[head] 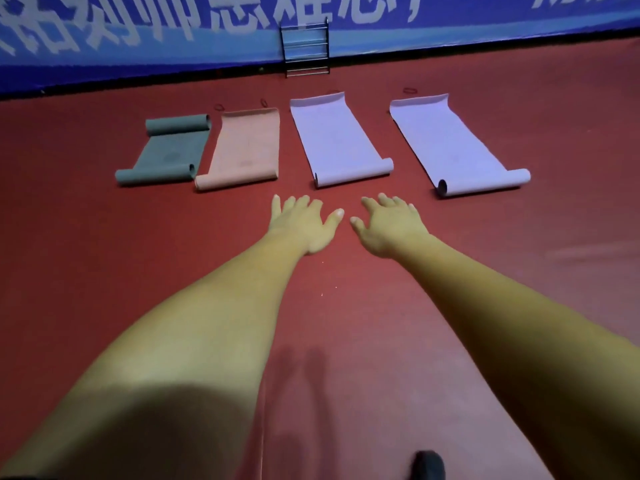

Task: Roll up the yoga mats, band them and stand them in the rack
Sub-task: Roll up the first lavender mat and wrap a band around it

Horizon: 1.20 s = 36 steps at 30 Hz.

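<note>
The left hand (301, 223) and the right hand (388, 226) are both spread wide and hold nothing. They reach out over the red floor (104, 271), far on the near side of the thin metal wire rack (305, 46).

Four soft yoga mats lie between the hands and the rack: a grey-green mat (169, 150), a pink mat (246, 147), a light purple mat (337, 136) and a second purple mat (450, 140). None is rolled all the way.

Their ends curl, so a roll could go crooked or pop open before its band is on.

The small dark rubber bands (409, 90) on the rack side of the mats almost hide on the floor, and I cannot count them. A dark thing (429, 465) at the bottom edge is cut off.
</note>
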Motion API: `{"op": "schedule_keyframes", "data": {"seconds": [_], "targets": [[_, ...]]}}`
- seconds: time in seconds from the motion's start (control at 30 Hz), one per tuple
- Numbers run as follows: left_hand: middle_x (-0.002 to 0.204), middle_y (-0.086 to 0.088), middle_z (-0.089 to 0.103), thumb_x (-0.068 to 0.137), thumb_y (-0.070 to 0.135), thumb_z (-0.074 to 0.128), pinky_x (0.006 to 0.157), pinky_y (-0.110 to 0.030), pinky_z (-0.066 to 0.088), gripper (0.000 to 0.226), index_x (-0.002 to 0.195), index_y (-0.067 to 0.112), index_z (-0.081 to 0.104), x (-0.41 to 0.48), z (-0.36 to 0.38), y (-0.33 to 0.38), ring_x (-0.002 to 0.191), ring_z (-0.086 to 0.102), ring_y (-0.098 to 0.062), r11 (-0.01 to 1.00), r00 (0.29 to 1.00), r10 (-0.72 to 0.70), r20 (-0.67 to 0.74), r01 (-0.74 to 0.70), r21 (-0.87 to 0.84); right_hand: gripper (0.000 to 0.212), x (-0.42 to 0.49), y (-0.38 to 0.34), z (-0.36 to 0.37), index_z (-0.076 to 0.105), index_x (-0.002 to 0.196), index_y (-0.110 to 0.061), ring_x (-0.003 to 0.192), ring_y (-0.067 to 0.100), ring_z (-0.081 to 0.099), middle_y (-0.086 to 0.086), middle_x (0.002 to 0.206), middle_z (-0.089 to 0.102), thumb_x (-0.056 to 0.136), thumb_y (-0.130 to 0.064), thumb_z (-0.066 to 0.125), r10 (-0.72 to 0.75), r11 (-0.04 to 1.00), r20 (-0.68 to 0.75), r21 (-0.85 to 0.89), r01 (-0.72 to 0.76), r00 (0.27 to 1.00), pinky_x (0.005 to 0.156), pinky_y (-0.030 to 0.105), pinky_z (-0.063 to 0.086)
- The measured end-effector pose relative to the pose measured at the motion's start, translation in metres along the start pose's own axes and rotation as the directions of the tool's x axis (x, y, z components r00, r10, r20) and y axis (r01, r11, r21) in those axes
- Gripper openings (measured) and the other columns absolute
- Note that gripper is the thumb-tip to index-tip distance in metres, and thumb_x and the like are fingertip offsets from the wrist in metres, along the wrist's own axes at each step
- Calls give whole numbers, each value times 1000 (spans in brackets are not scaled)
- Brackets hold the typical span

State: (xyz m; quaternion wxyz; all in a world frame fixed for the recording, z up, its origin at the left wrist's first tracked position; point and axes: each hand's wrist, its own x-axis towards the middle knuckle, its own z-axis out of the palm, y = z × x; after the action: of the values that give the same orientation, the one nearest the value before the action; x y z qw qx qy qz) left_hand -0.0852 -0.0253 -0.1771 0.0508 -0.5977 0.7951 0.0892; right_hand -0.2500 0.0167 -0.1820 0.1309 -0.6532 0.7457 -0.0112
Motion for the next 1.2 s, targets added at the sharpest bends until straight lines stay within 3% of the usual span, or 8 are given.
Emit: {"op": "schedule_keyframes", "data": {"seconds": [0.43, 0.8, 1.03, 1.2], "targets": [[166, -8, 20, 103, 62, 17, 124, -51, -3, 71, 157, 17, 30, 100, 61, 163, 154, 13, -25, 996, 994, -29, 103, 38, -81, 65, 77, 188, 5, 19, 162, -23, 156, 34, 11, 11, 170, 13, 106, -55, 27, 40, 999, 88, -1, -40, 995, 126, 53, 8], [166, -9, 20, 102, 63, 19, 125, -50, 0, 72, 157, 17, 30, 194, 102, 287, 153, 14, -26, 995, 986, 36, 163, -21, -96, 64, 135, 335, 17, 21, 162, -23, 155, 35, 12, 12, 169, 15, 106, -55, 27, 122, 993, 175, -15, -121, 977, 126, 53, 8], [167, -8, 18, 102, 63, 19, 124, -51, -6, 72, 156, 17, 29, 291, 129, 345, 154, 10, -25, 996, 986, 70, 150, -62, -63, 64, 219, 407, 24, 21, 162, -23, 155, 34, 12, 12, 169, 16, 106, -54, 26, 147, 988, 201, 15, -153, 968, 126, 53, 7], [167, -8, 18, 103, 59, 21, 124, -49, -3, 69, 156, 16, 28, 397, 145, 401, 154, 11, -25, 987, 982, 125, 140, -109, -115, 64, 306, 470, 23, 20, 162, -23, 156, 34, 9, 11, 170, 14, 107, -53, 25, 171, 984, 198, 13, -177, 965, 126, 52, 5]]}}
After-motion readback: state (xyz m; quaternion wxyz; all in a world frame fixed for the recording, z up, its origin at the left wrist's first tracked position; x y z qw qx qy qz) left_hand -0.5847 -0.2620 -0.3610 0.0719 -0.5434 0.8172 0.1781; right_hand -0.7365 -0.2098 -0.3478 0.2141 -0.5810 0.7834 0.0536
